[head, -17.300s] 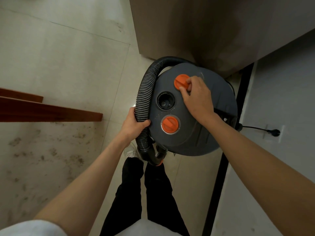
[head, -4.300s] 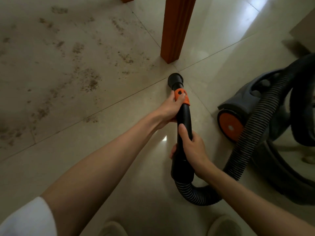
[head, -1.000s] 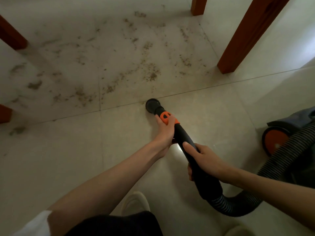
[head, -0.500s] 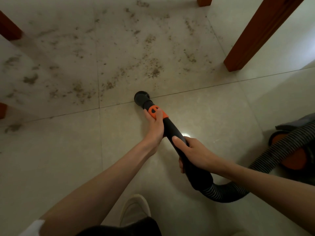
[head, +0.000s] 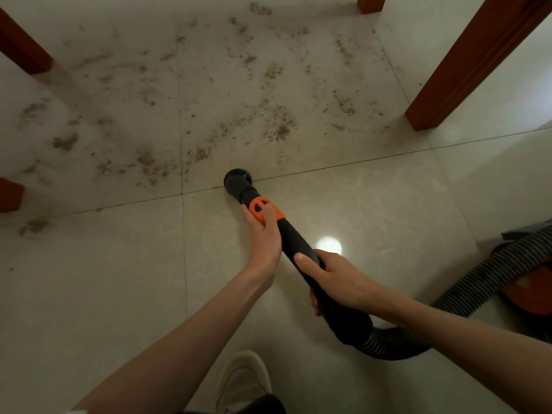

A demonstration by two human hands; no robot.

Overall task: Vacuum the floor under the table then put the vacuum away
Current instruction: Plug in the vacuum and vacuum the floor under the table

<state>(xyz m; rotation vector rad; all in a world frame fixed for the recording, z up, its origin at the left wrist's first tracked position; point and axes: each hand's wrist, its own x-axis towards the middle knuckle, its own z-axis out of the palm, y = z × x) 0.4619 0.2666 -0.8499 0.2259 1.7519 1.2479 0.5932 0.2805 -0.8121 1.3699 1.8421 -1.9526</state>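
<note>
A black vacuum wand [head: 294,237] with an orange collar [head: 263,209] points down and away from me, its round nozzle [head: 237,181] at the tile joint on the floor. My left hand [head: 264,239] grips the wand just behind the collar, thumb on the orange part. My right hand [head: 334,279] grips the thicker rear part of the wand. A ribbed black hose [head: 478,282] curves from the wand to the vacuum body [head: 531,291] at the right edge. Brown dirt [head: 277,127] is scattered over the tiles beyond the nozzle.
Red-brown wooden table legs stand around the dirty patch: one at the right [head: 466,64], one at the far top [head: 370,3], two at the left [head: 21,46] [head: 10,194]. My shoe [head: 243,380] is at the bottom. A bright light spot [head: 328,245] reflects off the tile.
The wand and both hands have kept their grip while the nozzle stays at the tile joint near the dirt; the view shifted slightly, and the vacuum body sits further toward the right edge.
</note>
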